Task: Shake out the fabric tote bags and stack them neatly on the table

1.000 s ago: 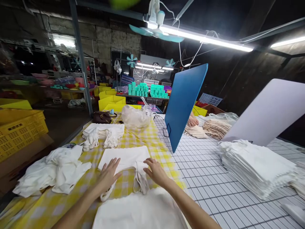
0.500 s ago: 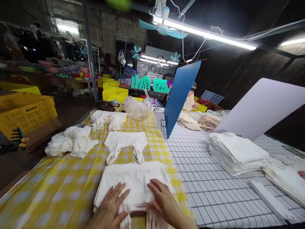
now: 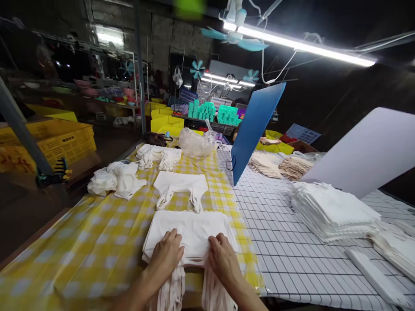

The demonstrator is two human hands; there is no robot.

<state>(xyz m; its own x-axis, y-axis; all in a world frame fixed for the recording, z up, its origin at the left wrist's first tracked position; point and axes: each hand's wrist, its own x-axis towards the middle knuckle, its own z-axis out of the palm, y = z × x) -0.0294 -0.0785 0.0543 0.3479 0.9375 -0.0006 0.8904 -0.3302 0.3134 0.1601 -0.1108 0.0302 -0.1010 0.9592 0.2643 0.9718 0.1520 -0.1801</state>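
Observation:
A stack of white cloth bags (image 3: 189, 231) lies on the yellow checked tablecloth (image 3: 97, 255) right in front of me. My left hand (image 3: 166, 258) rests on its near left edge, fingers curled over the cloth. My right hand (image 3: 223, 261) presses the near right edge the same way. The bags' white handles (image 3: 177, 289) hang down below my hands over the table's front edge. Further back lies a single flat white bag (image 3: 181, 185) with its handles spread toward me.
Crumpled white bags (image 3: 115, 181) lie at the left and another pile (image 3: 158, 156) at the back. A blue board (image 3: 254, 129) and a white board (image 3: 366, 153) stand tilted over the gridded table. A tall stack of folded bags (image 3: 333, 209) sits at the right. Yellow crates (image 3: 58, 140) are at the left.
My hands left the far single bag and came back onto the near stack. They have slid to its front edge, fingers curling over it. The view has shifted a little to the left.

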